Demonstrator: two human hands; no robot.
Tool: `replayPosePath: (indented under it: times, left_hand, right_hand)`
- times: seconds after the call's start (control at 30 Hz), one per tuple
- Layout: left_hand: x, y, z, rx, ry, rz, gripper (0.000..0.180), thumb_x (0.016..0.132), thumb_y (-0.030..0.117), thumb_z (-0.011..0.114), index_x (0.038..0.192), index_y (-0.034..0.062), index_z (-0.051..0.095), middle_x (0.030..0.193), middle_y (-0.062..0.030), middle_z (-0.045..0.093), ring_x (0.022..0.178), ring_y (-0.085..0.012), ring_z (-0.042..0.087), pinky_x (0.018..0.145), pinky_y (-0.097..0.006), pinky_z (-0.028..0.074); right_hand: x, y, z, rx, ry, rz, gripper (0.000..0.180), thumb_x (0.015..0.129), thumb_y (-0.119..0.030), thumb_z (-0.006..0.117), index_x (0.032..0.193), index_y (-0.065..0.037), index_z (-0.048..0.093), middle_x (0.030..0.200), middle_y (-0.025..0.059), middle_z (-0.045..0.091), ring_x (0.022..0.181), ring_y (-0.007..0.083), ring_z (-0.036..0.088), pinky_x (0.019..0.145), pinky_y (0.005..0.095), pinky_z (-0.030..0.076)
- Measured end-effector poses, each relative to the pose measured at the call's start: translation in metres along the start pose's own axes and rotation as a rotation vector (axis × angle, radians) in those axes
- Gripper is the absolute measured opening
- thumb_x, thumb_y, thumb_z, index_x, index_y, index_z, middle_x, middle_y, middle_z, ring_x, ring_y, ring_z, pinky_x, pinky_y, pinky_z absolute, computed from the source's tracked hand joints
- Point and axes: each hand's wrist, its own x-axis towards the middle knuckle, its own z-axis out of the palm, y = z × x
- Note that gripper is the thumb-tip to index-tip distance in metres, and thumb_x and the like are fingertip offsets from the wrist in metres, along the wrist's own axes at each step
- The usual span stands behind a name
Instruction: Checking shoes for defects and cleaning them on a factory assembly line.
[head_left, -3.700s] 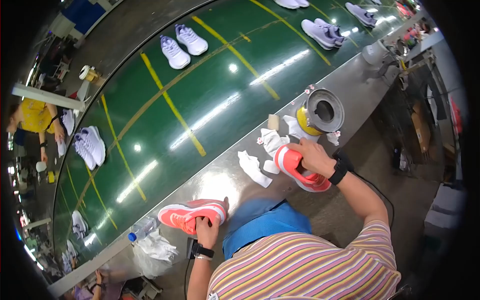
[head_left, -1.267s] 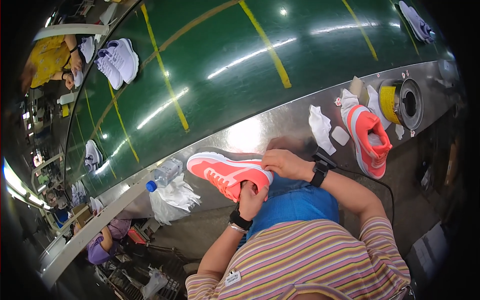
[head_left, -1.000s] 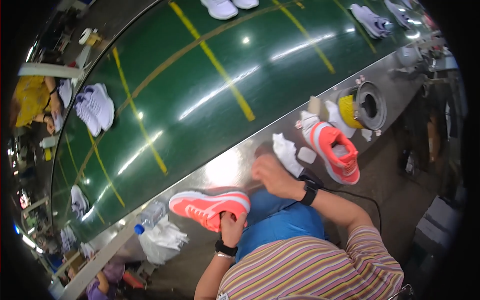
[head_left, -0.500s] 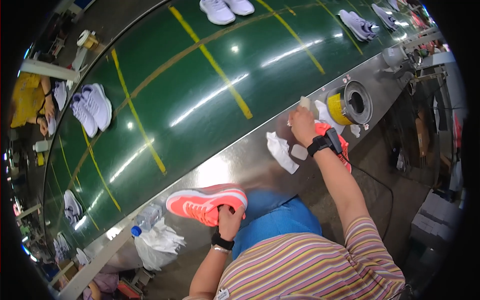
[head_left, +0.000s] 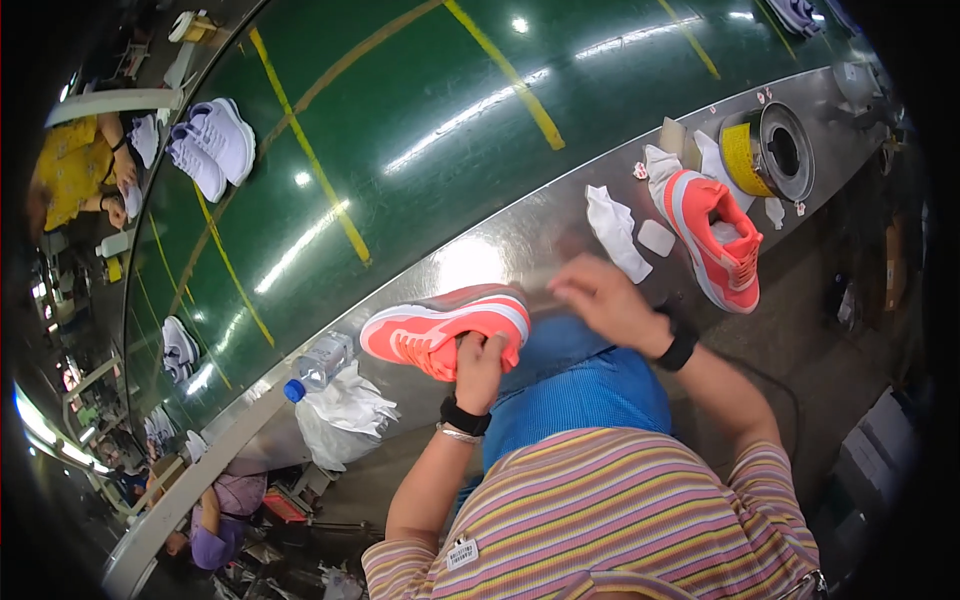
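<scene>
My left hand (head_left: 479, 372) grips a coral running shoe (head_left: 440, 335) at its collar, fingers inside the opening. The shoe lies on its side over the metal ledge's near edge, white sole facing away from me, toe to the left. Just right of its heel is my right hand (head_left: 610, 305), its fingers drawn together and somewhat blurred. A faint pale smear shows at the fingertips; what they hold, if anything, I cannot make out. A second coral shoe (head_left: 690, 225) rests at the right on the ledge, tissue stuffed inside.
On the metal ledge (head_left: 540, 225) are crumpled white paper (head_left: 612, 230), a white pad (head_left: 656, 238), a beige block (head_left: 674, 137) and a round tin (head_left: 785, 150). A blue-capped bottle (head_left: 322, 362) stands left. Lavender shoes (head_left: 215, 148) ride the green conveyor (head_left: 420, 110). A yellow-clad co-worker (head_left: 75, 175) works far left.
My right hand has come back from beside the tin and beige block to the held shoe's heel, uncovering the second coral shoe. The view has shifted. My left hand keeps its grip.
</scene>
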Motion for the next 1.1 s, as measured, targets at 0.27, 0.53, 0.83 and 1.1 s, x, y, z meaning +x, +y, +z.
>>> replayPosePath:
  times: [0.27, 0.53, 0.83, 1.1]
  left_hand:
    - [0.023, 0.038, -0.012, -0.329, 0.054, -0.059, 0.012, 0.085, 0.006, 0.050, 0.083, -0.0029, 0.058, 0.084, -0.0069, 0.059, 0.078, -0.0140, 0.057, 0.072, -0.028, 0.046]
    - [0.039, 0.032, -0.001, -0.340, 0.103, -0.044, 0.010, 0.084, 0.004, 0.050, 0.083, -0.0033, 0.058, 0.086, -0.0076, 0.059, 0.080, -0.0147, 0.057, 0.074, -0.029, 0.046]
    - [0.037, 0.034, 0.001, -0.334, 0.114, -0.041, 0.011, 0.084, 0.005, 0.050, 0.084, -0.0034, 0.058, 0.086, -0.0072, 0.059, 0.079, -0.0141, 0.056, 0.074, -0.028, 0.046]
    - [0.039, 0.025, -0.010, -0.307, 0.099, -0.083, 0.013, 0.085, 0.004, 0.049, 0.088, -0.0038, 0.058, 0.093, -0.0103, 0.059, 0.089, -0.0185, 0.057, 0.083, -0.032, 0.045]
  right_hand:
    - [-0.016, -0.004, 0.076, 0.333, 0.233, -0.003, 0.029, 0.079, 0.002, 0.056, 0.107, -0.005, 0.059, 0.093, 0.0114, 0.057, 0.081, 0.0250, 0.058, 0.071, 0.0321, 0.047]
    - [-0.007, 0.016, 0.084, 0.163, 0.267, -0.034, 0.032, 0.078, 0.002, 0.058, 0.109, -0.007, 0.060, 0.092, 0.0104, 0.058, 0.082, 0.0235, 0.059, 0.070, 0.0304, 0.048]
    - [-0.001, 0.025, 0.081, 0.119, 0.280, -0.171, 0.021, 0.077, -0.001, 0.061, 0.096, -0.006, 0.063, 0.091, 0.0093, 0.058, 0.079, 0.0234, 0.060, 0.068, 0.0306, 0.049]
    - [0.014, 0.030, 0.069, 0.153, 0.126, -0.180, 0.014, 0.077, -0.006, 0.061, 0.091, -0.008, 0.060, 0.087, 0.0078, 0.055, 0.076, 0.0258, 0.058, 0.065, 0.0341, 0.048]
